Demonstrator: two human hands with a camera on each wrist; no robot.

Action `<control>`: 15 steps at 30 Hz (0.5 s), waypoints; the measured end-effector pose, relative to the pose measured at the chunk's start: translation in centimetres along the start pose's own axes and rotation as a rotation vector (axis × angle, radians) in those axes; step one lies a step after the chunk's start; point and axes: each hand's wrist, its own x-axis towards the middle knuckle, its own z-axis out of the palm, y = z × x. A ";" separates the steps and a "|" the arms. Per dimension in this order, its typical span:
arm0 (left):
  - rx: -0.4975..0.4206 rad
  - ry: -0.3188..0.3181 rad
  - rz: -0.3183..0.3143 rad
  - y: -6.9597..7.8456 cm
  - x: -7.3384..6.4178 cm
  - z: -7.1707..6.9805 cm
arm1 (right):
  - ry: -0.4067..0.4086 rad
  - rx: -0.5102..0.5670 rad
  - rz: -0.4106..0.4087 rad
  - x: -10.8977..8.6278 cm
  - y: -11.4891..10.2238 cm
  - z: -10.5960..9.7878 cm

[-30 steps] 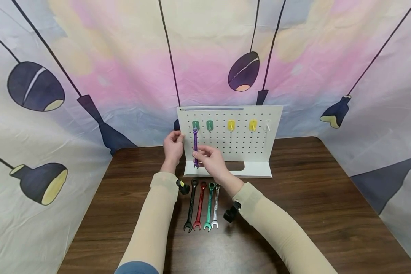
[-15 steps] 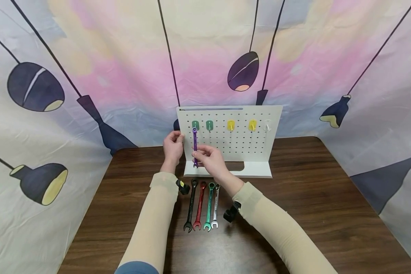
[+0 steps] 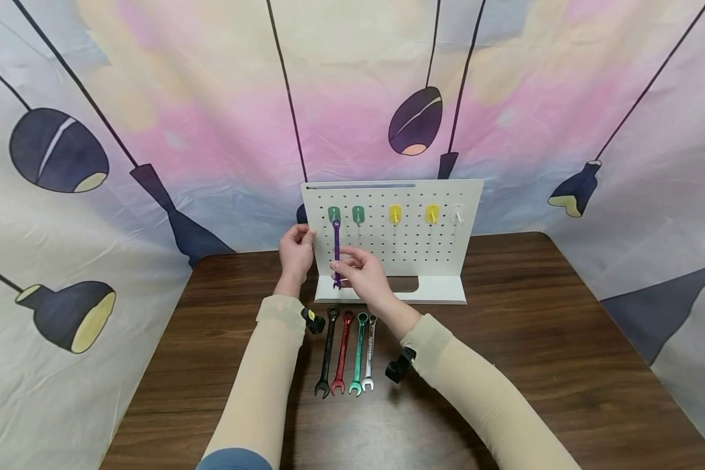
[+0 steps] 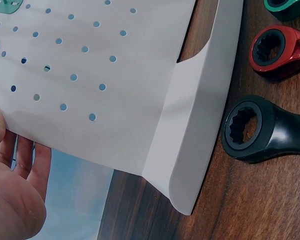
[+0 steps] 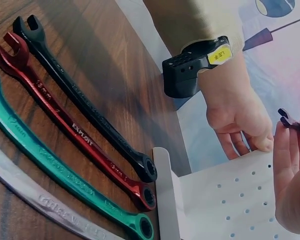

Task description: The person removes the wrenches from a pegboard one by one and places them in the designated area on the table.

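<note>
A purple combination wrench (image 3: 337,245) stands nearly upright in front of the white pegboard (image 3: 435,267). My right hand (image 3: 364,274) pinches its lower part between thumb and fingers. The wrench's ring end is just below the left green hook (image 3: 334,213); whether they touch I cannot tell. In the right wrist view only the wrench's open end (image 5: 288,121) shows past the fingers. My left hand (image 3: 296,254) grips the board's left edge, thumb on the front and the other fingers (image 4: 24,156) behind it.
A black wrench (image 3: 328,352), a red wrench (image 3: 343,352), a green wrench (image 3: 359,352) and a silver wrench (image 3: 369,352) lie side by side before the board. Another green hook (image 3: 358,214), two yellow hooks (image 3: 395,213) and a pale hook (image 3: 458,214) line the board.
The purple wrench has shifted slightly right relative to the left green hook, still in my right hand. My left hand keeps its hold on the board's edge.
</note>
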 end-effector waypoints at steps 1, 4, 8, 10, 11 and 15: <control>-0.005 0.002 0.001 0.0 0.0 0.0 | 0.001 0.002 -0.002 -0.1 0.0 -0.1; -0.001 0.005 0.000 0.0 0.0 0.0 | -0.003 0.014 0.007 -0.5 0.3 -0.4; 0.007 -0.001 -0.014 0.0 0.0 -0.1 | -0.022 0.021 0.037 -1.2 0.9 -1.2; 0.009 -0.006 -0.021 0.1 0.0 -0.1 | -0.033 0.031 0.057 -1.6 1.2 -1.7; 0.010 -0.008 -0.023 0.1 0.0 -0.1 | -0.038 0.033 0.066 -1.7 1.5 -1.9; 0.007 -0.010 -0.031 0.2 0.0 0.0 | -0.043 0.039 0.101 -2.2 2.6 -2.9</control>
